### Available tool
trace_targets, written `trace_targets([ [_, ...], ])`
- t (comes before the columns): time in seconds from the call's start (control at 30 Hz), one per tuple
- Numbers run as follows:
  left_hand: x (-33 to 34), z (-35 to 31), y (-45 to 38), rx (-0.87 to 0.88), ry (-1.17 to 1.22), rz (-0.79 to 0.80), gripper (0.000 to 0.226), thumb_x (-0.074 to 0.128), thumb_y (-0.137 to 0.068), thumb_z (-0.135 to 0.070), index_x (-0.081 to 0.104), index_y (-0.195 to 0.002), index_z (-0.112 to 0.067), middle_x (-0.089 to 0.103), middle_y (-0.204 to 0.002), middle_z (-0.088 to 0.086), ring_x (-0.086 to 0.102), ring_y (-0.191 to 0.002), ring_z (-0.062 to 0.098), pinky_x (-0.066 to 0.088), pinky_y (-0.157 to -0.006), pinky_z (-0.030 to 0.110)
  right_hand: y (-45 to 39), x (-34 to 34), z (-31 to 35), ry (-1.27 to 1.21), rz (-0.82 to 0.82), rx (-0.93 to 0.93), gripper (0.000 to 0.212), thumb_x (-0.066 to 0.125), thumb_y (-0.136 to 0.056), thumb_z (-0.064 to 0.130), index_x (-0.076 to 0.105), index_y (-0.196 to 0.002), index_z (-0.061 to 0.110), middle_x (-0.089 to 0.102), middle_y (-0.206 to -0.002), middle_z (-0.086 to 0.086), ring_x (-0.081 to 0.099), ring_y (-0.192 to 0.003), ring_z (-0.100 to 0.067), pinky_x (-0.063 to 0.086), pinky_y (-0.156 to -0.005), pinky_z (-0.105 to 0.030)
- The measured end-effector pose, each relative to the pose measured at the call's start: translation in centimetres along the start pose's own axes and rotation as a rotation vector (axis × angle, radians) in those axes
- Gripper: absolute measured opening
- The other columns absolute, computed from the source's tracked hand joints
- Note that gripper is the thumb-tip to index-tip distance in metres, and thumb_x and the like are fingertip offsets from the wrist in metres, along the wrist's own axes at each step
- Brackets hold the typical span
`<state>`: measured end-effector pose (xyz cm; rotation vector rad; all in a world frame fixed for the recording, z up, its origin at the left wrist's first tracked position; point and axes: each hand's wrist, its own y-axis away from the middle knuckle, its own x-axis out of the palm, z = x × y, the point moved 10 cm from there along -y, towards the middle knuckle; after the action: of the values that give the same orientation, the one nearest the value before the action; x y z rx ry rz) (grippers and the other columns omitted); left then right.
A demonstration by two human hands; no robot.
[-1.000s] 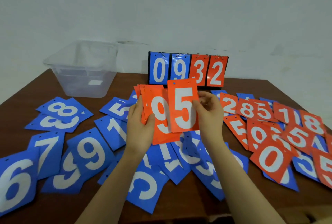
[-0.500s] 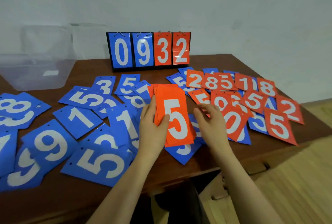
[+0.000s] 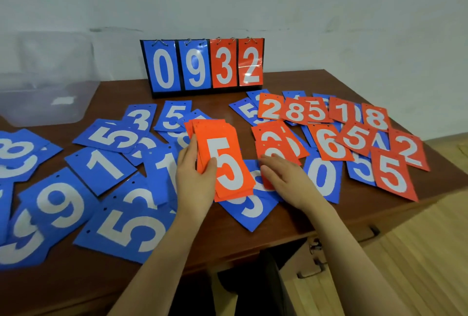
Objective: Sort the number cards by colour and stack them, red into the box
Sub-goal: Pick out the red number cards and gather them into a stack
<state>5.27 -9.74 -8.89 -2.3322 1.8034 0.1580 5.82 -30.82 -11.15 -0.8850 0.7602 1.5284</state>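
A stack of red cards (image 3: 222, 161), a 5 on top, is gripped by the left hand (image 3: 196, 179) above the wooden table (image 3: 291, 224). The right hand (image 3: 286, 176) is laid flat, fingers extended, on a red card (image 3: 274, 146). The clear box (image 3: 48, 87) is seen far left.

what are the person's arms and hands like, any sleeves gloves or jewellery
Both forearms are bare up to the frame's bottom edge, with no sleeves in view. The left hand and right hand wear no gloves, and no rings, watch or bracelets show.
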Motion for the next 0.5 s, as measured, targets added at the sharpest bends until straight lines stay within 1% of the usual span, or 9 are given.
trace_targets([
  [0.03, -0.3, 0.2, -0.2, -0.004, 0.004, -0.009, 0.058, 0.053, -0.092, -0.018, 0.028, -0.143, -0.030, 0.040, -0.138, -0.002, 0.047, -0.121, 0.018, 0.051, -0.091, 0.039, -0.3, 0.2, 0.6, -0.016, 0.008, -0.024, 0.040, 0.035, -0.100, 0.039, 0.049, -0.136, 0.027, 0.047, -0.143, 0.008, 0.036, -0.136, -0.013, 0.028, -0.113, -0.038],
  [0.07, -0.5, 0.4, -0.3, -0.010, 0.013, -0.012, 0.058, 0.054, -0.092, -0.018, 0.028, -0.143, -0.030, 0.040, -0.137, -0.002, 0.047, -0.121, 0.018, 0.051, -0.092, 0.041, -0.5, 0.3, 1.0, -0.019, 0.000, -0.038, 0.039, 0.037, -0.100, 0.039, 0.050, -0.135, 0.028, 0.049, -0.141, 0.008, 0.039, -0.133, -0.012, 0.026, -0.113, -0.037],
  [0.13, -0.6, 0.6, -0.6, -0.014, 0.036, -0.002, 0.058, 0.054, -0.092, -0.018, 0.029, -0.143, -0.030, 0.041, -0.134, -0.005, 0.049, -0.120, 0.018, 0.051, -0.091, 0.041, -0.9, -0.5, 0.9, 0.008, -0.105, -0.014, 0.038, 0.040, -0.098, 0.042, 0.050, -0.133, 0.029, 0.049, -0.140, 0.009, 0.038, -0.132, -0.012, 0.019, -0.112, -0.037],
  [0.2, -0.2, 0.6, -0.8, -0.011, 0.049, 0.017, 0.058, 0.054, -0.092, -0.017, 0.029, -0.143, -0.030, 0.041, -0.134, -0.006, 0.049, -0.117, 0.014, 0.052, -0.089, 0.039, -0.8, -2.2, -0.2, 0.050, -0.283, 0.116, 0.042, 0.048, -0.093, 0.046, 0.051, -0.130, 0.028, 0.047, -0.139, 0.005, 0.035, -0.132, -0.017, 0.020, -0.110, -0.041],
  [0.23, 0.1, 0.6, -0.8, -0.010, 0.049, 0.025, 0.058, 0.054, -0.092, -0.017, 0.029, -0.143, -0.030, 0.040, -0.136, -0.007, 0.048, -0.115, 0.012, 0.053, -0.087, 0.038, -0.5, -2.9, -1.1, 0.066, -0.344, 0.214, 0.048, 0.054, -0.089, 0.051, 0.051, -0.130, 0.025, 0.045, -0.139, 0.002, 0.034, -0.131, -0.020, 0.022, -0.109, -0.043],
  [0.27, 0.3, 0.5, -0.9, -0.008, 0.049, 0.032, 0.058, 0.054, -0.092, -0.017, 0.029, -0.143, -0.031, 0.039, -0.137, -0.007, 0.048, -0.115, 0.011, 0.053, -0.087, 0.038, -0.2, -3.1, -2.1, 0.077, -0.365, 0.316, 0.057, 0.058, -0.084, 0.056, 0.051, -0.129, 0.022, 0.043, -0.138, -0.001, 0.034, -0.131, -0.024, 0.023, -0.108, -0.044],
  [0.33, 0.9, 0.5, -1.3, -0.013, 0.047, 0.050, 0.058, 0.054, -0.092, -0.019, 0.029, -0.142, -0.033, 0.040, -0.138, -0.006, 0.051, -0.117, 0.015, 0.054, -0.086, 0.041, 0.1, -2.6, -3.6, 0.092, -0.312, 0.470, 0.073, 0.064, -0.074, 0.064, 0.049, -0.126, 0.015, 0.040, -0.137, -0.007, 0.032, -0.129, -0.029, 0.023, -0.108, -0.046],
  [0.37, 1.1, 0.6, -1.4, -0.016, 0.046, 0.061, 0.058, 0.054, -0.092, -0.021, 0.029, -0.142, -0.035, 0.042, -0.138, -0.006, 0.052, -0.117, 0.017, 0.055, -0.085, 0.042, 0.0, -2.3, -4.2, 0.084, -0.279, 0.518, 0.076, 0.065, -0.071, 0.065, 0.048, -0.125, 0.014, 0.039, -0.136, -0.009, 0.032, -0.129, -0.031, 0.022, -0.108, -0.047],
  [0.5, 1.6, 0.8, -1.8, -0.025, 0.034, 0.068, 0.058, 0.054, -0.092, -0.021, 0.028, -0.142, -0.036, 0.040, -0.139, -0.007, 0.052, -0.117, 0.017, 0.056, -0.083, 0.039, -0.5, -1.8, -5.1, 0.008, -0.203, 0.645, 0.079, 0.072, -0.067, 0.062, 0.047, -0.125, 0.014, 0.037, -0.138, -0.011, 0.030, -0.132, -0.033, 0.020, -0.110, -0.048],
])
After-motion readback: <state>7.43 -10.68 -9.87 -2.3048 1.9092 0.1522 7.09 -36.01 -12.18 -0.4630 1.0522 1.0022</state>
